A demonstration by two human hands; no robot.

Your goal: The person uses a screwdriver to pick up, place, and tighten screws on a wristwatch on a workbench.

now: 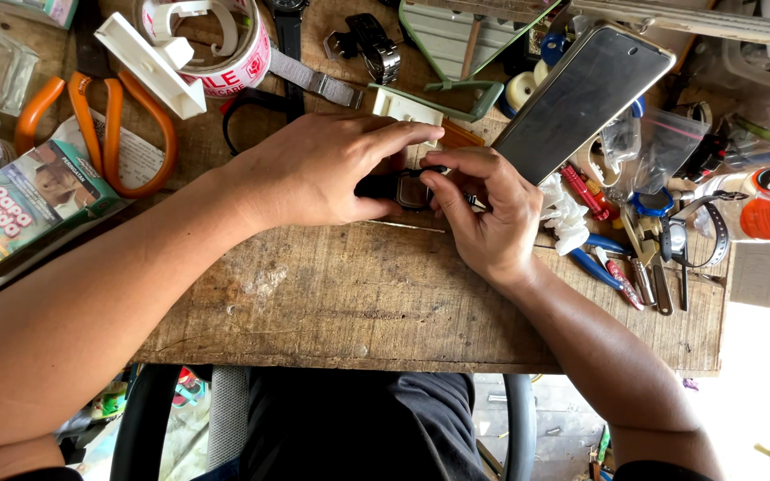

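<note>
- Wooden bench (376, 303), worn and scratched, fills the near middle; its bare part lies just near of both hands.
- Right hand (483, 214) rests on the bench right of centre, its fingertips pinched shut on the right edge of a small dark watch (403, 188).
- Left hand (323, 169) lies over the watch from the left, fingers stretched across its far side and thumb tucked under, closed on it; most of the watch is hidden beneath.
- Watch sits at the bench's middle, between the two hands and touching both.
- Pliers (603, 265) with blue handles lie right of the right hand, among small tools.
- White plastic piece (563, 216) lies just beside the right hand's knuckles.
- Phone (581, 98) with a dark screen leans tilted, far right of the hands.
- Green box (24, 205) lies at the left edge, near the left forearm.
- Orange-handled scissors (100, 134) lie far left, just beyond the box.
- Tape roll (225, 44) stands at the far edge, with a white plastic bar (149, 62) across it.
- Metal watch band (372, 44) lies far, beyond the left hand.
</note>
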